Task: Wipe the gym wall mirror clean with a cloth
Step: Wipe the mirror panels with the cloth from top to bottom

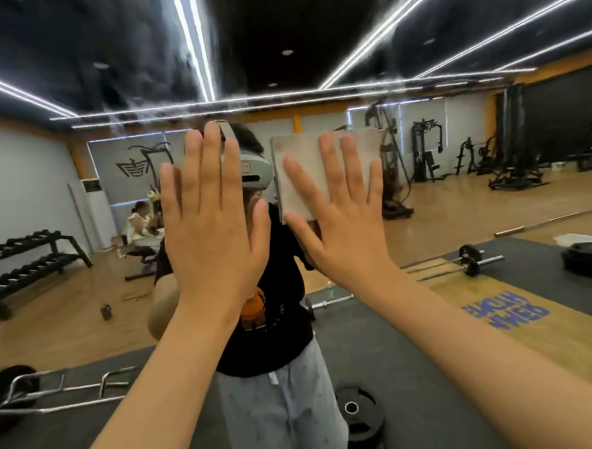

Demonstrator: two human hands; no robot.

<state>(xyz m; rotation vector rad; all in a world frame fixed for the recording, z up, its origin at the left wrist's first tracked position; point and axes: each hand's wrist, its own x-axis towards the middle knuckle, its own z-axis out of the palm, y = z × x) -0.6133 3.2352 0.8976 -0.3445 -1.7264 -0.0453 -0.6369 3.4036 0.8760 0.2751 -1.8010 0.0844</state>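
- The mirror point(73, 64) filled the whole view and reflected a gym; cloudy smears showed across its upper part.
- The cloth point(301, 162), a pale square with grey marks, lay flat against the glass at head height, right of centre.
- The right hand point(342, 218) pressed on the cloth, with its fingers point(329, 160) straight and spread, not curled round it.
- The left hand point(212, 222) was raised just beside it, with its fingers point(212, 153) straight and close together, holding nothing; whether the palm touched the glass could not be told.
- In the reflection, blue lettering point(506, 311) on a wooden floor panel appeared back to front and could not be read with certainty.
- A dark winged emblem point(134, 167) was on the far wall; no words could be made out with it.
- The reflected person wore a grey headset point(254, 171) with a small red mark too small to read, and a black T-shirt point(279, 328) with an orange print partly hidden by the left arm.
- A dumbbell rack point(29, 259) stood at the left, a barbell point(461, 265) lay on the dark mat at the right, and a weight plate point(361, 416) lay near the reflected person's legs.
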